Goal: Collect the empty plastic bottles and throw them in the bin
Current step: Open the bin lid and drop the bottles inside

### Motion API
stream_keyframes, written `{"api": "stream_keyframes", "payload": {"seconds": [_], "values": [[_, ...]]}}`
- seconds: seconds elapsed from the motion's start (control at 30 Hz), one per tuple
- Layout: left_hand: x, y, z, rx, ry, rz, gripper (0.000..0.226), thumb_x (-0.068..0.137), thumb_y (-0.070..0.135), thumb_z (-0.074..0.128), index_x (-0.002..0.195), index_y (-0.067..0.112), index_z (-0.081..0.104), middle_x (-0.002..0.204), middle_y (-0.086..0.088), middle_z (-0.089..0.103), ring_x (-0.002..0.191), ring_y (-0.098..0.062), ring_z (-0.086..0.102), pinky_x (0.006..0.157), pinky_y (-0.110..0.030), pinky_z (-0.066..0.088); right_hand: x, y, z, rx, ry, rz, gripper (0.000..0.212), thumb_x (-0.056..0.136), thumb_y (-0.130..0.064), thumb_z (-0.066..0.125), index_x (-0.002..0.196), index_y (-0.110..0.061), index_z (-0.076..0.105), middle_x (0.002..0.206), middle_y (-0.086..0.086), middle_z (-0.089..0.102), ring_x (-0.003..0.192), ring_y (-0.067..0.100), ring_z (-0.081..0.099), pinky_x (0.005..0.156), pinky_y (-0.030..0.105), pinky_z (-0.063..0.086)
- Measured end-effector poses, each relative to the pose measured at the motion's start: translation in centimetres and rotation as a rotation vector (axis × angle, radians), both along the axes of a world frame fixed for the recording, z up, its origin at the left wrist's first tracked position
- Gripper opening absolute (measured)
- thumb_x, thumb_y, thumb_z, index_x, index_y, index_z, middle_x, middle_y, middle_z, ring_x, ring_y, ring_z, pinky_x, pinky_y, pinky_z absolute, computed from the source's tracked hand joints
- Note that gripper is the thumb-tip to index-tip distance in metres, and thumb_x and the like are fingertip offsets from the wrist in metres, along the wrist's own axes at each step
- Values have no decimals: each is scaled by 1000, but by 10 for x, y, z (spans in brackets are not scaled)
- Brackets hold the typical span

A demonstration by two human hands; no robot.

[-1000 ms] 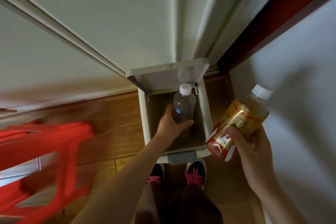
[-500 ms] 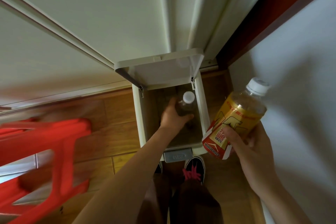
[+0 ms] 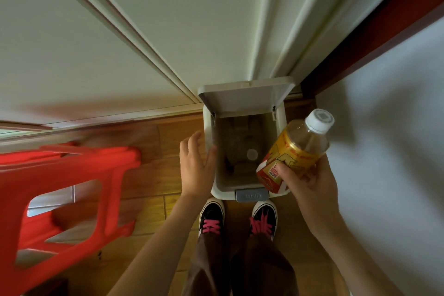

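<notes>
A white pedal bin (image 3: 207,125) stands on the floor against the wall with its lid (image 3: 247,97) up. Deep inside lies a clear bottle (image 3: 242,149) with a white cap, dim in the shadow. My left hand (image 3: 195,166) hovers at the bin's left rim, empty, with its fingers apart. My right hand (image 3: 310,182) grips a yellow-and-red labelled bottle (image 3: 293,154) with a white cap, tilted over the bin's right front corner.
A red plastic stool (image 3: 60,190) stands on the wooden floor at the left. White door panels (image 3: 168,31) rise behind the bin, a white wall (image 3: 389,127) runs along the right. My two black shoes with pink laces (image 3: 212,218) stand before the grey pedal (image 3: 251,196).
My left hand has let go of the clear bottle, which has dropped into the bin, and has drawn back to the left rim. The right hand has brought the yellow bottle closer over the bin.
</notes>
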State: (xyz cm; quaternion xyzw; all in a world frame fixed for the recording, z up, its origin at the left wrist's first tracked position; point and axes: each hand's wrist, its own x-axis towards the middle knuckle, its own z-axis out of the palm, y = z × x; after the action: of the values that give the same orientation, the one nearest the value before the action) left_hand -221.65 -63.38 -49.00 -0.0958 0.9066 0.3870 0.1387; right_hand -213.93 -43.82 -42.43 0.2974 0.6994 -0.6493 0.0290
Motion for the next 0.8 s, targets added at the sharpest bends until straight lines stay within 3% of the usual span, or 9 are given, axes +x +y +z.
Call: {"api": "stream_keyframes", "payload": {"seconds": [0.03,0.1,0.17,0.23,0.37,0.43,0.5,0.63,0.8], "values": [[-1,-2,-6,23,-79,7,48,94,27,57,139,17,44,131,-4,48,116,-18,52,93,-31,47,-3,-3,-5,21,17,17,55,68,-35,81,112,-49,50,107,-21,66,106,3,64,81,15,54],[-2,-3,-16,133,-188,26,52,95,32,54,144,23,39,134,-1,50,116,-17,55,95,-35,50,-11,-8,-16,64,46,64,56,74,-21,82,119,-37,54,112,-14,65,110,6,62,88,20,54],[-2,-5,-21,219,-218,55,51,95,33,53,144,29,39,130,-1,57,109,-15,60,89,-39,56,-19,-13,-28,98,38,132,55,72,-32,82,120,-22,57,112,-10,66,109,6,62,91,22,54],[-3,-9,-23,250,-209,73,52,94,31,56,144,30,41,124,0,60,102,-11,62,85,-35,58,-27,-19,-43,84,0,170,60,71,-35,83,123,-20,57,115,-9,67,110,4,63,92,21,53],[-5,-15,-23,290,-215,63,54,93,30,58,145,28,41,121,1,62,101,-10,62,79,-24,55,-43,-32,-75,159,-48,226,67,71,-33,83,130,-25,53,118,-18,64,111,-6,58,93,11,46],[-7,-17,-23,303,-219,60,54,93,28,58,145,27,41,119,1,63,101,-9,61,76,-19,52,-53,-39,-86,169,-70,247,68,71,-33,83,130,-27,51,115,-24,60,105,-14,54,87,1,41],[-7,-18,-23,323,-219,64,55,93,27,59,145,27,41,118,1,63,101,-9,61,76,-18,52,-61,-43,-99,167,-93,253,70,71,-30,84,131,-26,49,115,-22,58,103,-13,53,84,-1,38],[-5,-19,-24,333,-213,67,55,93,26,60,145,27,41,118,1,63,102,-9,61,79,-20,52,-71,-48,-119,213,-108,265,71,69,-28,85,130,-21,50,123,-7,62,116,9,57,87,8,39],[-5,-20,-26,336,-209,66,54,92,25,60,143,29,43,116,2,64,97,-5,62,73,-12,53,-75,-50,-125,263,-118,265,80,70,-33,83,138,-22,43,134,-2,57,124,12,50,102,28,43]]}}
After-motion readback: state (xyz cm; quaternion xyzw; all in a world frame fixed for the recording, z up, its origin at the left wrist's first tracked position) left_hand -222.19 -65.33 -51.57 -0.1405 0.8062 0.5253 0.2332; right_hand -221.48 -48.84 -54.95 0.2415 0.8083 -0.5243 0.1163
